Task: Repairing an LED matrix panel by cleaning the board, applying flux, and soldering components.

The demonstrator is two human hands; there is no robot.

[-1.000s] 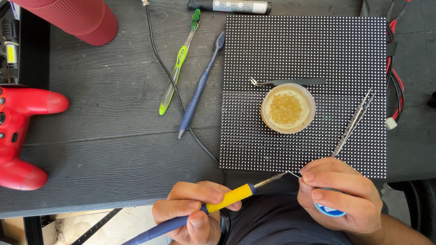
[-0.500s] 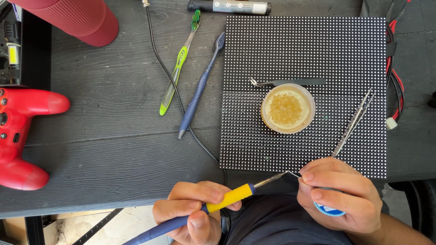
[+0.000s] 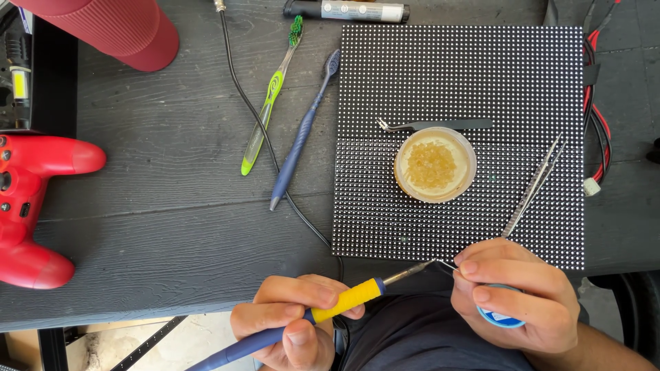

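- The desk (image 3: 158,227) is dark grey wood grain; near its right half lies a large black LED panel (image 3: 460,82), flat, rigid and studded with fine dots. It looks stiff but fragile on its face, best handled by its edges.
- A red game controller (image 3: 34,206) sits at the left edge and a red ribbed cylinder (image 3: 110,27) at the top left, both well apart from the hands.
- The left hand (image 3: 292,323) is closed around a soldering iron (image 3: 323,312), fingers (image 3: 302,292) wrapped over the yellow grip sleeve and the blue handle. The iron seems light and stiff; the padded sleeve is the safe place to hold, since the metal tip (image 3: 412,270) is likely hot. The tip points right, just off the panel's lower edge.
- The right hand (image 3: 515,295) is closed on a small blue solder spool (image 3: 500,316), with finger and thumb pinching a thin solder wire (image 3: 447,264) that meets the iron's tip. The wire looks soft and bendable, so it is gripped close to its free end.
- A round flux tin (image 3: 434,165) stands open on the panel, between a bent pair of tweezers (image 3: 433,125) and a straight pair (image 3: 533,189).
- Two toothbrushes, green (image 3: 268,103) and blue (image 3: 302,134), lie beside a black cable (image 3: 254,117).
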